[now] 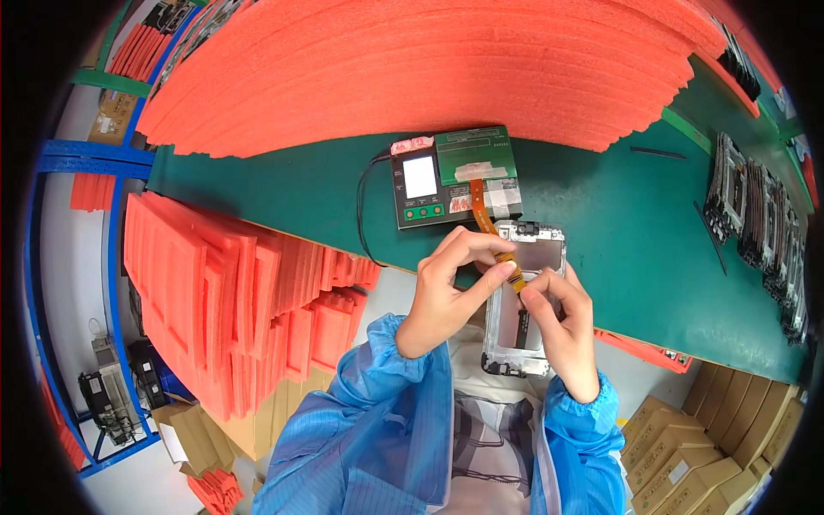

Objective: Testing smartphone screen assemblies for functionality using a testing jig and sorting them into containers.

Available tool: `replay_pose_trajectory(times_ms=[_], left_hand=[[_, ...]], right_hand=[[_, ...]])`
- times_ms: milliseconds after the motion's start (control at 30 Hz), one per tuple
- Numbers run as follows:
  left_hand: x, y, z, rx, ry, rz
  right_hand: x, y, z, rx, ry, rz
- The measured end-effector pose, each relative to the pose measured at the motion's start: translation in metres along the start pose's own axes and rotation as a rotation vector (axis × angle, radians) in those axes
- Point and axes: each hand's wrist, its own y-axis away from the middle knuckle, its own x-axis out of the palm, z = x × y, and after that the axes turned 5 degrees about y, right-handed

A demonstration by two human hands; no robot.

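Note:
A black tester box (402,190) with a lit white screen and a green circuit board (463,153) stands on the bench. An orange ribbon cable (479,204) runs from the board down to my hands. My left hand (446,292) pinches the cable's yellow end between thumb and forefinger. My right hand (562,322) is closed at the lower tip of this end, beside a dark strip (523,328). Which piece its fingertips grip is partly hidden. Beneath both hands lies a phone-sized frame (491,348) with clear edges and black parts at its ends, reaching past the bench's near edge.
Tall stacks of red foam sheets (429,69) fill the far side; more red foam trays (232,300) stand at left. Rows of dark frames (755,215) line the right of the green bench (618,249). Cardboard boxes (687,446) sit lower right, and blue shelving (94,159) stands left.

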Motion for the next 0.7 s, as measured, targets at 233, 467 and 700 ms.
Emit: replay_pose_trajectory(times_ms=[233,467,700], left_hand=[[0.001,0.0,-0.005,-0.034,0.014,0.009],[-0.003,0.002,-0.004,0.014,-0.002,0.072],[0.001,0.002,-0.012,-0.005,0.013,0.059]], right_hand=[[0.005,0.0,0.0,-0.025,0.035,-0.055],[0.006,0.001,0.002,-0.007,0.015,-0.094],[0.005,0.002,-0.001,-0.017,0.017,-0.062]])
